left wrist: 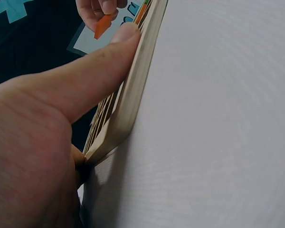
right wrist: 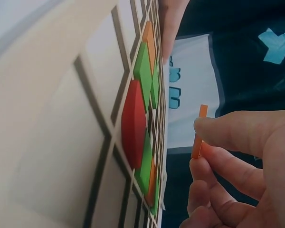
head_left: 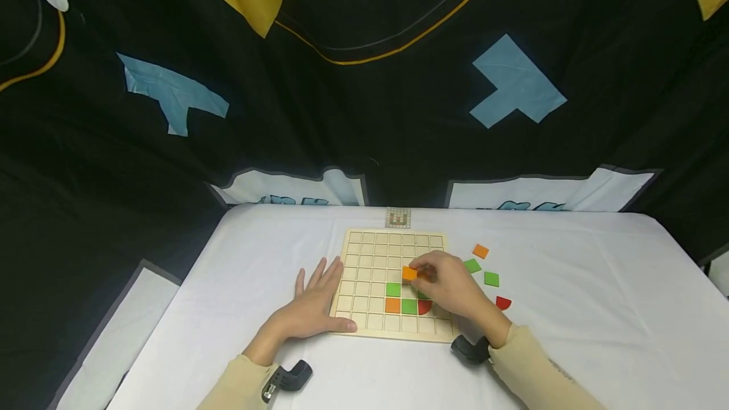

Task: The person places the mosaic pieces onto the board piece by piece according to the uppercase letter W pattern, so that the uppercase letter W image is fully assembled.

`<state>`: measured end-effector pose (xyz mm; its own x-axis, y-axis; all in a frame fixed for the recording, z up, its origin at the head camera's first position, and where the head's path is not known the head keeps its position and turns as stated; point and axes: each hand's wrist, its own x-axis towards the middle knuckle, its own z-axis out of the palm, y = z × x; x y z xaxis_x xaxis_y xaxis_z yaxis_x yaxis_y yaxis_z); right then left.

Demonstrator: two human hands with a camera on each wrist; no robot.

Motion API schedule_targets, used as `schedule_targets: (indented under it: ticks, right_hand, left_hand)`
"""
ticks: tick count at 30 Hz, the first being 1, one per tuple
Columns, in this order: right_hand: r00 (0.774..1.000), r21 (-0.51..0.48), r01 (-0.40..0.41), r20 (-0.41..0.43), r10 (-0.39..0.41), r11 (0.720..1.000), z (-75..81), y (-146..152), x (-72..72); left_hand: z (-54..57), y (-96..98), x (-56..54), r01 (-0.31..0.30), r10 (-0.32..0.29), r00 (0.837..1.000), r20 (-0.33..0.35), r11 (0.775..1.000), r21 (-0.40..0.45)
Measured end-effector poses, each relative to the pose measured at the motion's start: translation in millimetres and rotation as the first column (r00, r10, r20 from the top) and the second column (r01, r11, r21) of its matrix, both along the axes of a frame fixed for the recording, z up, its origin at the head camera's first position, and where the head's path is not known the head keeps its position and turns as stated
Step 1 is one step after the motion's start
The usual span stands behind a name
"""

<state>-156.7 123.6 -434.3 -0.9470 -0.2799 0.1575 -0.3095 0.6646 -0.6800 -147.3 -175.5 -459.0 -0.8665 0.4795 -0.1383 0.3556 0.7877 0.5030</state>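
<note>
1. An orange square tile [head_left: 409,273] is pinched between the thumb and fingertips of the right hand [head_left: 450,286], which is curled around it above the wooden grid board [head_left: 364,258].
2. In the right wrist view the tile [right wrist: 198,132] is seen edge-on, lifted clear of the board [right wrist: 61,142] and well apart from its surface; its thin edge runs roughly parallel to the board's face.
3. As a square, the tile shows no marked long axis; in the head view its flat face is turned upward.
4. The left hand [head_left: 316,299] is laid flat on the white table [head_left: 569,334], fingers straight and spread, with the thumb [left wrist: 99,71] pressed against the board's left edge [left wrist: 133,95].
5. On the board, two green squares [head_left: 401,298], an orange square [head_left: 392,305] and a red quarter-circle [head_left: 424,307] are already seated.
6. Loose pieces lie to the right of the board: an orange tile [head_left: 481,250], two green ones [head_left: 481,273] and a red quarter-circle [head_left: 503,302].
</note>
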Motion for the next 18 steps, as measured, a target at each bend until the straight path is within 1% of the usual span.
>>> schedule_targets:
  ticks: [7,13,18]
  right_hand:
    - [1.000,-0.008,-0.004,0.006,0.004,1.000,-1.9,-7,-3.3]
    - [0.999,-0.006,-0.007,0.042,0.007,1.000,-0.9,-14,-6.0]
    - [0.998,-0.003,-0.004,0.067,0.004,1.000,-1.2,-19,-8.6]
  left_hand:
    - [1.3,0.7,0.8,-0.007,0.007,1.000,-0.004,1.000,-0.003]
    - [2.0,1.9,0.4,-0.009,0.010,1.000,-0.001,1.000,0.012]
    - [1.3,2.0,-0.1,-0.009,0.009,1.000,-0.001,1.000,0.005]
